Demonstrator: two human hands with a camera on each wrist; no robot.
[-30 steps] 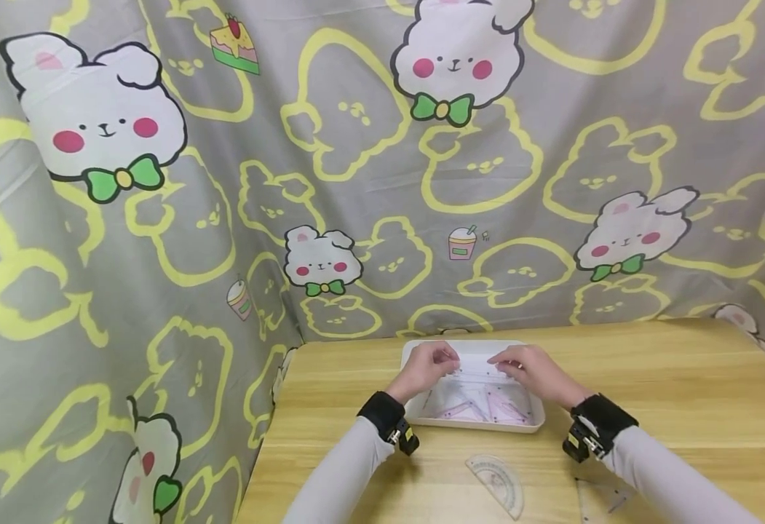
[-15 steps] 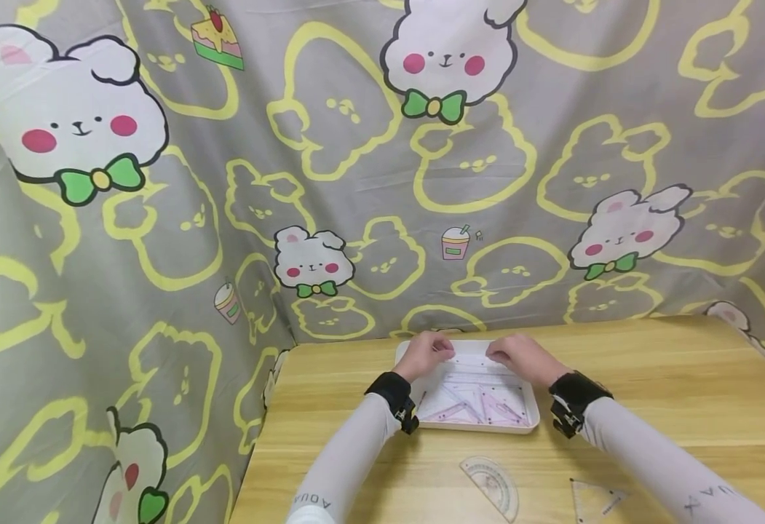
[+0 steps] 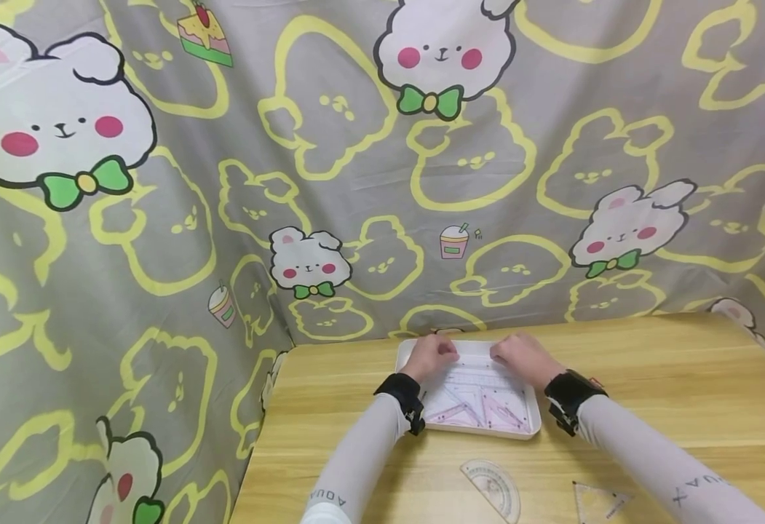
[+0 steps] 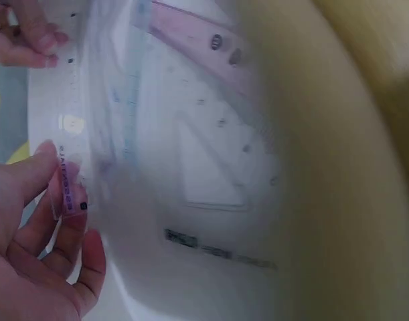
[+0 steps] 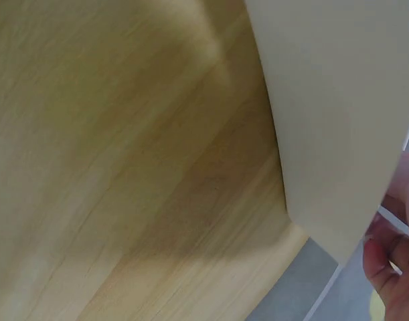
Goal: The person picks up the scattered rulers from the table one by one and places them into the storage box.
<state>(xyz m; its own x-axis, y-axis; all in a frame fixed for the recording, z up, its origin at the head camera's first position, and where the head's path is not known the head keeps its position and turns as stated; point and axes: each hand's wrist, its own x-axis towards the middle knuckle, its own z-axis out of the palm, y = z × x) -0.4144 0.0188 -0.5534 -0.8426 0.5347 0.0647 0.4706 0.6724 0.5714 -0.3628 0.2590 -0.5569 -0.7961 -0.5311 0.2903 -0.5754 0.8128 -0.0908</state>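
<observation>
A clear ruler [image 4: 71, 114] spans the back of a white tray [image 3: 487, 432]. Its near end in the left wrist view is pinched between the thumb and fingers of my left hand [image 3: 432, 356]. At the ruler's other end my right hand [image 3: 524, 358] pinches with thumb and fingertips. Below the ruler lie more clear measuring pieces, among them a bluish ruler [image 4: 132, 100], a pink-tinted piece [image 4: 197, 37] and a clear set square [image 4: 167, 147]. In the right wrist view, the tray's outer wall hides much of the right hand.
A clear protractor [image 3: 495, 486] lies on the wooden table [image 3: 683, 407] in front of the tray. To its right is a clear set square [image 3: 597, 502] under the right forearm's side. A patterned curtain [image 3: 356, 182] hangs behind and to the left.
Both hands have settled with the ruler towards the tray's back, and more of the pieces below shows. The head view has shifted slightly. Protractor and table set square stay put.
</observation>
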